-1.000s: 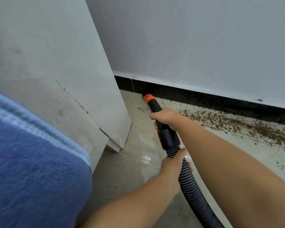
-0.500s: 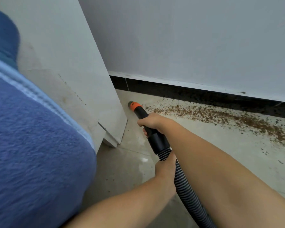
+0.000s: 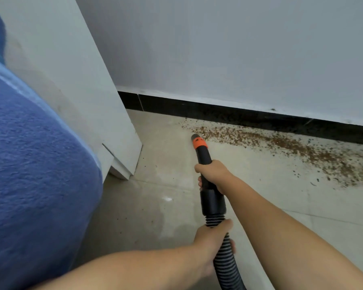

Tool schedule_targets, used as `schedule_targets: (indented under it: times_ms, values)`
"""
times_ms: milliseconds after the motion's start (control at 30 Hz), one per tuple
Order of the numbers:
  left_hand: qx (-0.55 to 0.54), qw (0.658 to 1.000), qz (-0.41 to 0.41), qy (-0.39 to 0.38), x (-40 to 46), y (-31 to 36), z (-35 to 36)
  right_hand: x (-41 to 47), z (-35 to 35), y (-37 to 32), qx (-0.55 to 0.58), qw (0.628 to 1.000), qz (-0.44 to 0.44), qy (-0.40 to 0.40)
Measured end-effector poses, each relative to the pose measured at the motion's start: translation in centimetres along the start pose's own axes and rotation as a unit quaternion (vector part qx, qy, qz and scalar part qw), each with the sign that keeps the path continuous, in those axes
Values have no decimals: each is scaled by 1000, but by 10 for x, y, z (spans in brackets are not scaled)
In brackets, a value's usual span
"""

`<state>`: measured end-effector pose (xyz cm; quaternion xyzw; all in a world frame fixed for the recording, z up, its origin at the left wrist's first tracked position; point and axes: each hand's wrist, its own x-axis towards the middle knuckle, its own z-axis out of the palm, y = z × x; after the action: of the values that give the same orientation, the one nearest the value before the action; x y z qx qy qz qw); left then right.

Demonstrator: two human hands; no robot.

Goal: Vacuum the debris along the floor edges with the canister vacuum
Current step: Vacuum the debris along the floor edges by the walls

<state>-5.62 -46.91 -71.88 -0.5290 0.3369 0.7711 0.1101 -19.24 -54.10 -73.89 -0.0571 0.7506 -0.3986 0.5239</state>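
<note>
Firmly, the right hand (image 3: 213,174) gripped the black nozzle tube (image 3: 204,156) of the vacuum, fingers curled round it just above the wider black cuff (image 3: 213,203). Behind it, the left hand (image 3: 213,237) was wrapped round the ribbed hose (image 3: 226,260) just below that cuff, thumb lying across the ridges. Both bare forearms reached forward from the bottom of the view. The tube ended in an orange collar (image 3: 200,143), and its tip sat at the near left end of a band of brown debris (image 3: 281,146) scattered over the pale tiled floor (image 3: 166,164). That band ran rightward along the black skirting (image 3: 218,113) at the foot of the grey wall (image 3: 239,49). To the left stood a white panel (image 3: 82,91) with a chipped lower corner, and nearer still a blue fuzzy fabric (image 3: 36,174) filled the left edge.
</note>
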Motion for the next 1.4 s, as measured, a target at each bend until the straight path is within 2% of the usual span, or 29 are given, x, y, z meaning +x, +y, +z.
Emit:
schedule_targets:
  times_ms: [133,367,467,567,733,900,1067,1233,1400]
  values:
    - [30,999,21,-11,0,-12,1,-11,-20,13,38,998,9,48]
    - [54,995,-46,-76,-2,4,22,-23,-69,27,111,982,47,147]
    - [48,994,-49,-85,-2,14,27,-22,-78,22,122,978,47,161]
    - [13,997,-41,-66,-6,14,25,-18,-65,9,97,987,36,122]
    - [-74,997,-24,7,-15,1,16,-11,-9,-1,-10,1000,21,-10]
    - [-121,988,19,92,-19,5,3,-8,34,-15,-76,990,-1,-115]
    - [-142,985,23,90,-31,5,6,-13,47,-23,-165,968,12,-186]
    - [-144,988,-3,64,-41,-14,19,-34,43,-3,-200,955,38,-215]
    - [-119,993,-14,8,-46,-25,22,-44,22,12,-151,976,37,-155]
